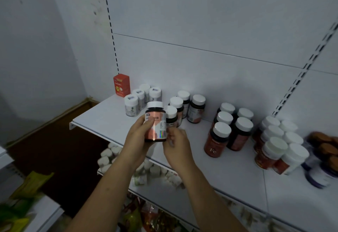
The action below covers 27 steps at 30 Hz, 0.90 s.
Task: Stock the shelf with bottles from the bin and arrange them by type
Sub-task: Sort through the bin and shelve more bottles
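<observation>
My left hand (140, 131) grips a dark bottle with a pink label and white cap (155, 121), upright above the front of the white shelf (102, 120). My right hand (175, 143) hovers just right of that bottle, fingers curled and blurred, holding nothing that I can see. Behind them stand several matching pink-label bottles (196, 109). A cluster of pale white bottles (131, 105) is at the left back. Red "Fe" bottles (217, 140) stand to the right, and orange-label white-cap bottles (274, 151) further right.
A red box (121, 87) sits at the shelf's back left corner. Purple-label jars with brown lids (321, 158) are at the far right. A lower shelf (117, 160) holds more white-cap bottles. Green packets (27, 191) lie at the lower left.
</observation>
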Motion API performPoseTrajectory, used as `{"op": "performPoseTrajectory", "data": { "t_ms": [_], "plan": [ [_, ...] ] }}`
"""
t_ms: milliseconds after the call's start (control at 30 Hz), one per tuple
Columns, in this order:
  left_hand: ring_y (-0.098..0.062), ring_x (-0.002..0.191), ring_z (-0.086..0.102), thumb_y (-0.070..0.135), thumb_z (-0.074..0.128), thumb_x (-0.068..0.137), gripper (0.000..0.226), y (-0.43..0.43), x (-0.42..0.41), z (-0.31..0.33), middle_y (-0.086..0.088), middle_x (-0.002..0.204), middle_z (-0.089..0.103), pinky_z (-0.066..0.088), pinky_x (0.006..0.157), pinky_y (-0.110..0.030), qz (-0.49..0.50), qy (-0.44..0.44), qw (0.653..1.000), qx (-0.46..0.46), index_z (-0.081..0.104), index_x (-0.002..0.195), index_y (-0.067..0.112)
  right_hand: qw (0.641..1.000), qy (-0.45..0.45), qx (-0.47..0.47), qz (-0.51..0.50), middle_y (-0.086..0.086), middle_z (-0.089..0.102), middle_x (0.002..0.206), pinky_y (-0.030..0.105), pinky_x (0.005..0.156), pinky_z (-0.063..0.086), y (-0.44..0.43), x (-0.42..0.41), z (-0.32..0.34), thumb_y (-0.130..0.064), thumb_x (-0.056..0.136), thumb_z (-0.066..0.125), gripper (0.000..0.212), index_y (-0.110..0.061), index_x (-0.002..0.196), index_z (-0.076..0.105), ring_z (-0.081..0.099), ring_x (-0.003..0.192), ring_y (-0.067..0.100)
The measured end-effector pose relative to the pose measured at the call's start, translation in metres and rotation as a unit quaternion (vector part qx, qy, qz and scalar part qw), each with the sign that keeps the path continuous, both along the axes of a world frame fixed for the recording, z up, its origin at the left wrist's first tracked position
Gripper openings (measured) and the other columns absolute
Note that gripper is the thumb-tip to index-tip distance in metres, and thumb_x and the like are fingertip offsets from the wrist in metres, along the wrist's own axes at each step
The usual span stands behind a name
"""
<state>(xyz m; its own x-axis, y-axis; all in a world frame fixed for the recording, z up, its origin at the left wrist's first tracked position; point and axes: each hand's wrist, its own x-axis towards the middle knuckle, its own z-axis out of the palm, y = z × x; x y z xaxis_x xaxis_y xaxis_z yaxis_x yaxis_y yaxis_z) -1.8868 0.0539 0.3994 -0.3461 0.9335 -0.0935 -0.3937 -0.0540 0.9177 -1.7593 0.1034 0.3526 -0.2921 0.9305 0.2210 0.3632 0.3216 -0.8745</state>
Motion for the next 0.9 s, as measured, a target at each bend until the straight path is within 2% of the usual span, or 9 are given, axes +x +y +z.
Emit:
{"op": "performPoseTrajectory", "data": {
  "t_ms": [100, 233, 433, 600, 700, 767, 833, 900],
  "plan": [
    [-0.039, 0.123, 0.067, 0.022, 0.052, 0.107, 0.035, 0.002, -0.002, -0.002, -0.017, 0.129, 0.073, 0.053, 0.106, -0.057, 0.003, 0.0, 1.0, 0.0, 0.062, 0.139, 0.012, 1.0, 0.005, -0.013, 0.007, -0.008, 0.05, 0.11, 0.019, 0.095, 0.048, 0.002, 0.0, 0.0, -0.011, 0.096, 0.059, 0.033, -0.024, 0.125, 0.067, 0.057, 0.098, -0.002],
    [-0.04, 0.125, 0.066, 0.023, 0.051, 0.108, 0.035, 0.003, -0.003, -0.005, -0.017, 0.131, 0.072, 0.052, 0.108, -0.058, 0.01, 0.006, 1.0, -0.004, 0.062, 0.14, 0.013, 1.0, 0.001, -0.014, 0.017, -0.003, 0.053, 0.113, 0.025, 0.098, 0.052, 0.003, 0.002, -0.002, -0.012, 0.094, 0.056, 0.035, -0.028, 0.124, 0.067, 0.058, 0.101, 0.002],
    [-0.04, 0.124, 0.066, 0.022, 0.051, 0.108, 0.034, 0.004, 0.001, -0.007, -0.017, 0.129, 0.072, 0.053, 0.107, -0.059, 0.025, 0.025, 0.999, -0.013, 0.062, 0.138, 0.012, 0.999, -0.026, -0.02, 0.035, 0.003, 0.056, 0.113, 0.022, 0.098, 0.047, 0.003, 0.005, -0.003, -0.023, 0.084, 0.047, 0.047, -0.022, 0.126, 0.067, 0.046, 0.098, -0.019],
    [-0.036, 0.122, 0.068, 0.024, 0.053, 0.108, 0.035, -0.002, 0.003, -0.005, -0.015, 0.129, 0.072, 0.059, 0.097, -0.051, 0.028, 0.036, 0.999, 0.003, 0.062, 0.14, 0.014, 0.997, -0.043, -0.021, 0.053, -0.003, 0.05, 0.116, 0.02, 0.1, 0.045, 0.002, 0.013, -0.007, -0.009, 0.097, 0.053, 0.04, -0.023, 0.133, 0.064, 0.052, 0.099, -0.002],
    [-0.034, 0.119, 0.07, 0.023, 0.051, 0.108, 0.036, -0.011, 0.004, -0.001, -0.015, 0.129, 0.072, 0.062, 0.081, -0.038, 0.024, 0.037, 0.999, 0.02, 0.061, 0.141, 0.013, 0.999, 0.005, -0.015, 0.031, -0.012, 0.056, 0.117, 0.019, 0.099, 0.046, -0.002, 0.021, -0.004, -0.012, 0.102, 0.055, 0.033, -0.024, 0.129, 0.068, 0.058, 0.108, -0.001],
    [-0.033, 0.118, 0.07, 0.022, 0.049, 0.109, 0.036, -0.02, 0.005, 0.001, -0.015, 0.13, 0.072, 0.062, 0.078, -0.036, 0.014, 0.04, 0.999, 0.034, 0.061, 0.141, 0.013, 0.997, 0.07, -0.037, 0.018, -0.012, 0.067, 0.115, 0.022, 0.094, 0.051, -0.009, 0.027, 0.011, -0.014, 0.104, 0.054, 0.026, -0.027, 0.12, 0.07, 0.064, 0.105, -0.001],
    [-0.035, 0.121, 0.069, 0.025, 0.053, 0.107, 0.038, -0.031, 0.007, 0.006, -0.016, 0.131, 0.071, 0.062, 0.084, -0.04, -0.001, 0.046, 0.998, 0.045, 0.06, 0.143, 0.013, 0.984, 0.149, -0.089, 0.031, -0.007, 0.074, 0.108, 0.031, 0.089, 0.058, -0.022, 0.03, 0.03, -0.019, 0.107, 0.052, 0.023, -0.032, 0.109, 0.07, 0.071, 0.097, 0.006],
    [-0.037, 0.123, 0.067, 0.028, 0.06, 0.103, 0.043, -0.044, 0.009, 0.011, -0.016, 0.132, 0.071, 0.058, 0.095, -0.049, -0.025, 0.052, 0.997, 0.057, 0.059, 0.143, 0.014, 0.973, 0.194, -0.119, 0.049, -0.003, 0.077, 0.109, 0.038, 0.087, 0.06, -0.036, 0.033, 0.043, -0.029, 0.108, 0.052, 0.019, -0.035, 0.109, 0.07, 0.073, 0.1, 0.012]
  ]
}}
